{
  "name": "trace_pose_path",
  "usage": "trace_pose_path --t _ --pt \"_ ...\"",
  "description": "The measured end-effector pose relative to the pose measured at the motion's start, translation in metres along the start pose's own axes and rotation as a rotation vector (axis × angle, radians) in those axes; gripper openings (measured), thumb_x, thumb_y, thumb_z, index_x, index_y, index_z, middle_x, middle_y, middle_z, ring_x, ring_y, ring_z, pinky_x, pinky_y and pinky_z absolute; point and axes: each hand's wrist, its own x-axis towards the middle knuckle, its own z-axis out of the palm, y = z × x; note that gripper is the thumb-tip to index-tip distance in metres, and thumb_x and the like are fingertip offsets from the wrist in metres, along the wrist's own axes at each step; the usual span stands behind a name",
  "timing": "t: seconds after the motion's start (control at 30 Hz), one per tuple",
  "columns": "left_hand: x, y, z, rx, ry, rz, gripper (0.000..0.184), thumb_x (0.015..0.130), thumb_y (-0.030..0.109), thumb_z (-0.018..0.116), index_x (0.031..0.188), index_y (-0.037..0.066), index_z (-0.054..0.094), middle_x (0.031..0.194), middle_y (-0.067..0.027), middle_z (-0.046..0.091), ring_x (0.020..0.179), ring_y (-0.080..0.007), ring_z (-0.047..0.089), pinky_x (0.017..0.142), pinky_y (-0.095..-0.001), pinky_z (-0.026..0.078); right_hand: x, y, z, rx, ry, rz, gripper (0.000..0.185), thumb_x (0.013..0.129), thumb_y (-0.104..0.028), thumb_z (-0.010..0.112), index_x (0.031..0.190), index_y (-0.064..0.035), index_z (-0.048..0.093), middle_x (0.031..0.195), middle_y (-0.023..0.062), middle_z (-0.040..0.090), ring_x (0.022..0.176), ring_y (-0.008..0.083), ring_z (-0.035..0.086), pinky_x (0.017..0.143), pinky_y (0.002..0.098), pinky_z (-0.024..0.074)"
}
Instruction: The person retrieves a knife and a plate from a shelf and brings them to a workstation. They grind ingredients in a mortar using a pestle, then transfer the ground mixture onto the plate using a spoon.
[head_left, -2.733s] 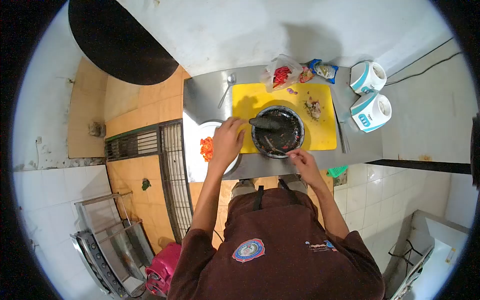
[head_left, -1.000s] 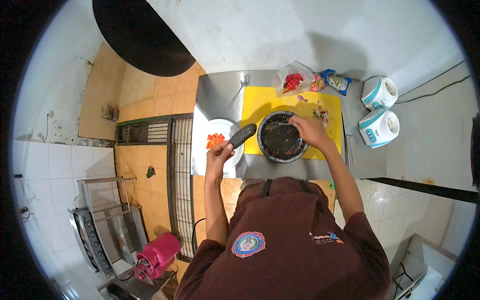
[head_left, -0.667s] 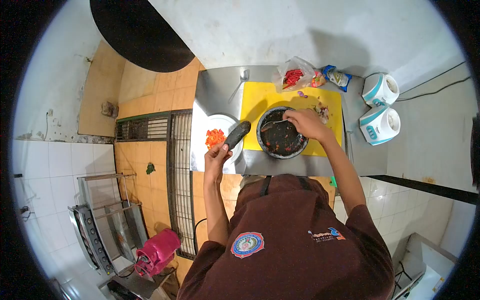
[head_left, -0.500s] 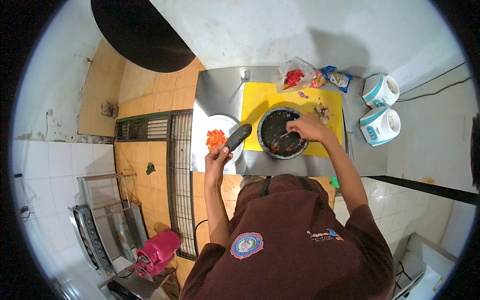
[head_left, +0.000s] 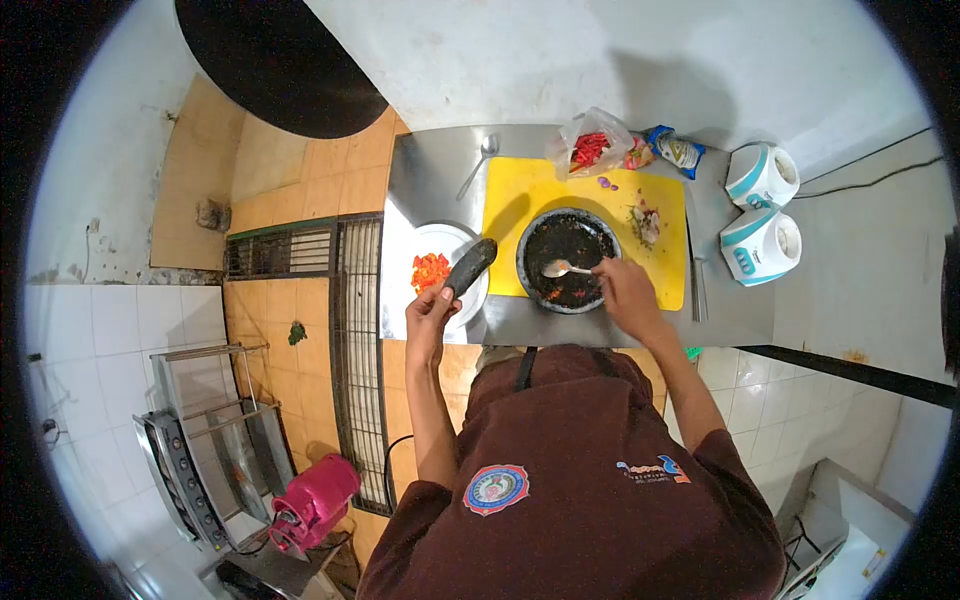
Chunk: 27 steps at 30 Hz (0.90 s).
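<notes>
A dark stone pestle (head_left: 471, 266) is gripped at its lower end by my left hand (head_left: 432, 312), tilted above the edge of a white plate (head_left: 466, 313). Chopped red-orange pieces (head_left: 430, 272) lie on that plate. My right hand (head_left: 631, 292) holds a metal spoon (head_left: 566, 268) by its handle. The spoon's bowl is over the inside of a round stone mortar (head_left: 530, 291), which has dark, wet walls with small red bits stuck to them. Under the mortar is a yellow cutting board (head_left: 508, 185).
At the back stand a plastic bag of red chillies (head_left: 590, 148) and a blue packet (head_left: 676, 153). Peelings (head_left: 648, 226) and small shallots (head_left: 607, 184) lie on the board. Another spoon (head_left: 480, 165) is at back left, a knife (head_left: 699, 290) at right, beside two white-teal appliances (head_left: 757, 248).
My right hand has moved from over the mortar's upper right to its lower right side, and the spoon now points left. My left hand and the pestle have shifted slightly left.
</notes>
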Motion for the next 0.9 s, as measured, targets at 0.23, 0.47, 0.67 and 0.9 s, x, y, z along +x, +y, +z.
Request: trace_pose_path --t 0.23,0.47,0.67,0.9 --pt "0.004 0.001 0.000 0.027 -0.035 -0.012 0.031 0.098 0.021 0.071 0.119 -0.002 0.069 0.100 -0.0062 0.071 0.083 -0.0123 0.063 0.085 -0.0305 0.054 -0.042 -0.006 0.001 -0.083 0.012 0.072 0.012 0.087 -0.009 0.061 0.099 -0.0079 0.065 0.092 0.0123 0.065 0.088 0.0366 0.059 0.078 0.0485 0.0460" --pt "0.011 0.002 0.004 0.033 -0.062 -0.033 0.030 0.098 0.016 0.071 0.121 -0.002 0.069 0.101 -0.0054 0.071 0.081 -0.0124 0.065 0.084 -0.0303 0.056 -0.031 -0.025 0.015 -0.115 0.050 0.008 0.018 0.086 -0.007 0.061 0.103 -0.0087 0.066 0.091 0.0106 0.063 0.087 0.0338 0.059 0.079 0.0480 0.0448" --pt "0.010 0.006 0.008 0.024 -0.066 -0.030 0.029 0.098 0.016 0.071 0.121 -0.001 0.069 0.101 -0.0046 0.071 0.082 -0.0116 0.065 0.084 -0.0293 0.056 -0.054 -0.011 -0.005 -0.080 0.087 0.109 0.017 0.085 -0.005 0.061 0.101 -0.0078 0.066 0.090 0.0104 0.063 0.086 0.0336 0.058 0.076 0.0469 0.0448" --pt "0.011 0.003 0.013 0.030 -0.052 -0.065 0.029 0.097 0.015 0.071 0.121 -0.002 0.069 0.100 -0.0039 0.071 0.082 -0.0107 0.065 0.083 -0.0289 0.057 -0.047 -0.016 0.016 -0.019 0.059 0.054 0.017 0.085 -0.003 0.063 0.101 -0.0073 0.067 0.093 0.0103 0.065 0.087 0.0344 0.058 0.077 0.0474 0.0445"
